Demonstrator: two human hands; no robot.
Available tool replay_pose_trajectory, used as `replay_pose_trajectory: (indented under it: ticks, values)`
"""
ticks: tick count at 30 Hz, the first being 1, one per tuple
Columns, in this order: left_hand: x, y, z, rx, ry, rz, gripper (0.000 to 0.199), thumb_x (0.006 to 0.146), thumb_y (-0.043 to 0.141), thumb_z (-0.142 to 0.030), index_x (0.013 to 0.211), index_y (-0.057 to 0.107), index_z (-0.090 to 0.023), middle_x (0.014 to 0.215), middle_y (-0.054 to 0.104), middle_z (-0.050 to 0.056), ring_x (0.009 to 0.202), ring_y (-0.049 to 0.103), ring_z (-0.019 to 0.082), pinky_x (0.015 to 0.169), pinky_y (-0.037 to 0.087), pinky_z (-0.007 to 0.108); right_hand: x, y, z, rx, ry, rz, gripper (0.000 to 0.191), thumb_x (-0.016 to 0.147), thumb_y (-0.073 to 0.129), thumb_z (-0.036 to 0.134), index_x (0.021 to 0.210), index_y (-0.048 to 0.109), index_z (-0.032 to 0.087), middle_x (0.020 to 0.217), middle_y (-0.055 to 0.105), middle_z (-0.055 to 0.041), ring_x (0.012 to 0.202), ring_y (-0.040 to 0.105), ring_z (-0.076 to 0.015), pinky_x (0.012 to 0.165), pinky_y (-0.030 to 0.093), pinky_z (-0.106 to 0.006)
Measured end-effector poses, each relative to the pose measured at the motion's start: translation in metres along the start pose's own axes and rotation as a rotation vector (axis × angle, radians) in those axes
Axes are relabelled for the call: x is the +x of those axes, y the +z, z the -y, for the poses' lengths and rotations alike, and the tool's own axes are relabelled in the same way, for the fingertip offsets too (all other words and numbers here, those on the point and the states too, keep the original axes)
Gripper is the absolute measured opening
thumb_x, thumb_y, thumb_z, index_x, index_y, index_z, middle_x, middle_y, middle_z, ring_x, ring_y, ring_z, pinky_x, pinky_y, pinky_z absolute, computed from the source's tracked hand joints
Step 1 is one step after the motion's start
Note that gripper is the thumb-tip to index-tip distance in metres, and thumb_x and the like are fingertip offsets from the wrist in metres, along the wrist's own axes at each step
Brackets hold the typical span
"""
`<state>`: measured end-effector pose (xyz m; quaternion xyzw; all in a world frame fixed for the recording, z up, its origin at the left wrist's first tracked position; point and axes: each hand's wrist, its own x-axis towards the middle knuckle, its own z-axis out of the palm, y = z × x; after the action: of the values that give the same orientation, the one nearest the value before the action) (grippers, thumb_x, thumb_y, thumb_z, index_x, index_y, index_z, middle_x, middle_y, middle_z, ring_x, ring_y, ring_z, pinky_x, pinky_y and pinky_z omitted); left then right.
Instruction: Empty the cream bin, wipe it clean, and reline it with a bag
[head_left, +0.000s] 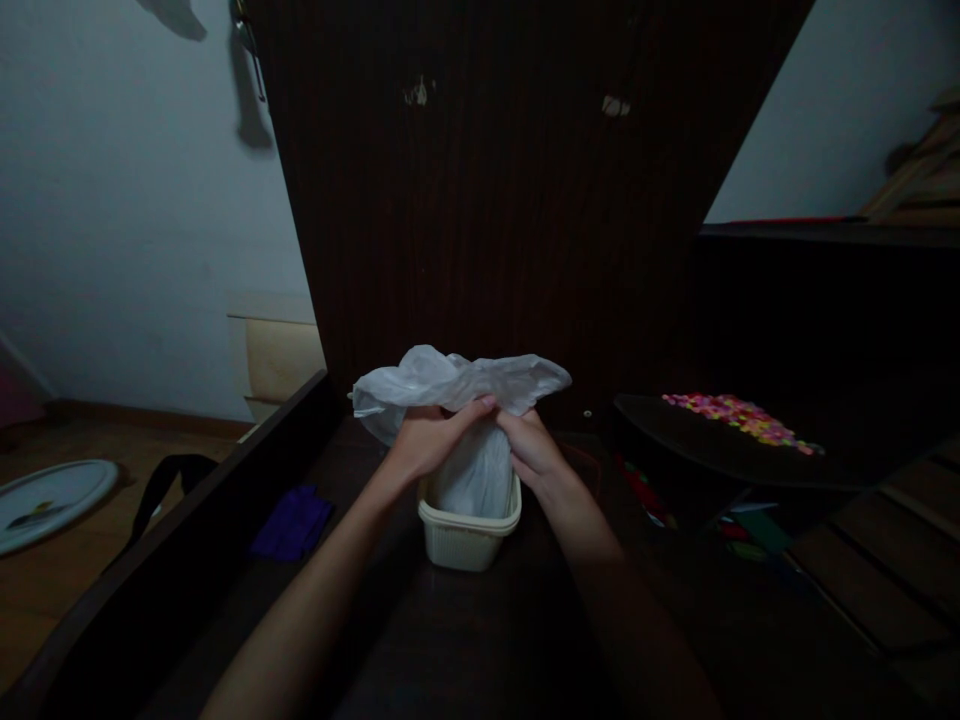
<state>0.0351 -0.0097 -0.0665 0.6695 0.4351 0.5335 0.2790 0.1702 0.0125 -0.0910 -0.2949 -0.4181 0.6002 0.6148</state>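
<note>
A crumpled, translucent white plastic bag [480, 475] hangs down into a small cream ribbed basket [466, 545] on the dark surface. The bag's upper part spreads out above both hands. My left hand [435, 435] is closed round the bag from the left, its thumb lying across the front near the middle. From the right, my right hand [527, 442] grips the bag close to the left thumb. Some fingers of both hands are hidden by the plastic. Both hands are above the basket's rim.
A folded purple cloth [292, 522] lies left of the basket, by a raised dark edge [247, 450]. At right, small pink and yellow pieces rest on a dark shelf [675, 430]. A tall dark panel [480, 220] stands behind; a white oval lid [56, 500] is at far left.
</note>
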Motion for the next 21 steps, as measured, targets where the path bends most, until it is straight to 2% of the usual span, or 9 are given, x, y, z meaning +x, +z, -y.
replay_pose_trajectory:
  ticks: [2, 5, 7, 9, 12, 15, 17, 19, 21]
  values:
    - [0.001, -0.001, 0.001, 0.159, 0.026, -0.025, 0.036, 0.085, 0.063, -0.052, 0.09, 0.072, -0.018, 0.095, 0.077, 0.008, 0.094, 0.069, 0.026, 0.09, 0.051, 0.037, 0.003, -0.004, 0.001, 0.033, 0.073, -0.062, 0.031, 0.052, 0.081, 0.019, 0.081, 0.069, 0.02, 0.076, 0.076, -0.0001, 0.079, 0.072, -0.023, 0.079, 0.058, -0.035]
    - [0.002, -0.003, 0.002, 0.374, -0.009, 0.071, 0.053, 0.09, 0.051, -0.065, 0.071, 0.066, -0.017, 0.068, 0.067, 0.005, 0.068, 0.064, 0.023, 0.067, 0.046, 0.034, 0.006, -0.01, 0.002, 0.043, 0.151, -0.102, 0.021, 0.053, 0.078, 0.02, 0.072, 0.069, 0.018, 0.066, 0.073, 0.0003, 0.063, 0.067, -0.0182, 0.062, 0.054, -0.029]
    - [0.001, -0.003, 0.004, 0.451, -0.022, 0.135, 0.059, 0.089, 0.048, -0.071, 0.069, 0.063, -0.018, 0.066, 0.065, 0.005, 0.065, 0.063, 0.023, 0.063, 0.043, 0.033, 0.007, -0.012, 0.003, 0.034, 0.17, -0.113, 0.016, 0.053, 0.078, 0.02, 0.063, 0.066, 0.017, 0.058, 0.068, 0.0013, 0.054, 0.062, -0.0151, 0.053, 0.05, -0.026]
    - [0.0, -0.002, 0.008, 0.493, 0.011, 0.137, 0.057, 0.086, 0.053, -0.072, 0.077, 0.063, -0.017, 0.075, 0.068, 0.006, 0.073, 0.065, 0.025, 0.067, 0.046, 0.034, 0.007, -0.013, 0.004, 0.032, 0.162, -0.12, 0.015, 0.053, 0.078, 0.019, 0.06, 0.065, 0.017, 0.056, 0.067, 0.002, 0.052, 0.06, -0.0136, 0.051, 0.047, -0.024]
    - [-0.002, 0.0, 0.016, 0.551, 0.073, 0.119, 0.061, 0.078, 0.064, -0.072, 0.096, 0.063, -0.014, 0.096, 0.07, 0.013, 0.091, 0.067, 0.032, 0.078, 0.052, 0.041, 0.005, -0.009, 0.007, 0.041, 0.135, -0.122, 0.018, 0.051, 0.08, 0.017, 0.067, 0.071, 0.017, 0.067, 0.073, 0.0013, 0.061, 0.065, -0.015, 0.059, 0.051, -0.025]
    - [-0.002, 0.003, 0.021, 0.511, 0.123, 0.158, 0.074, 0.073, 0.075, -0.063, 0.121, 0.057, -0.01, 0.116, 0.068, 0.019, 0.106, 0.066, 0.036, 0.089, 0.054, 0.046, 0.0, -0.004, 0.006, 0.012, 0.101, -0.095, 0.026, 0.049, 0.082, 0.016, 0.074, 0.075, 0.017, 0.078, 0.077, -0.0008, 0.074, 0.069, -0.0178, 0.073, 0.055, -0.028]
    - [-0.002, 0.005, 0.022, 0.457, 0.162, 0.201, 0.065, 0.075, 0.076, -0.051, 0.125, 0.058, -0.013, 0.118, 0.069, 0.016, 0.109, 0.067, 0.034, 0.096, 0.053, 0.046, -0.001, -0.001, 0.004, -0.046, 0.054, -0.059, 0.03, 0.048, 0.084, 0.018, 0.077, 0.075, 0.017, 0.084, 0.078, -0.0022, 0.083, 0.07, -0.0203, 0.082, 0.054, -0.031]
    - [-0.003, 0.007, 0.02, 0.419, 0.21, 0.254, 0.047, 0.079, 0.073, -0.039, 0.119, 0.063, -0.019, 0.112, 0.073, 0.011, 0.111, 0.067, 0.032, 0.101, 0.052, 0.045, -0.002, -0.003, 0.001, -0.117, -0.002, -0.025, 0.032, 0.049, 0.085, 0.022, 0.079, 0.074, 0.018, 0.088, 0.078, -0.0028, 0.091, 0.07, -0.0237, 0.089, 0.053, -0.036]
    - [-0.006, 0.01, 0.019, 0.388, 0.262, 0.313, 0.036, 0.08, 0.069, -0.033, 0.115, 0.067, -0.022, 0.108, 0.074, 0.008, 0.113, 0.067, 0.031, 0.103, 0.052, 0.043, 0.0, -0.008, -0.003, -0.168, -0.047, -0.01, 0.032, 0.049, 0.086, 0.023, 0.078, 0.072, 0.021, 0.091, 0.078, -0.0023, 0.099, 0.069, -0.0265, 0.096, 0.051, -0.04]
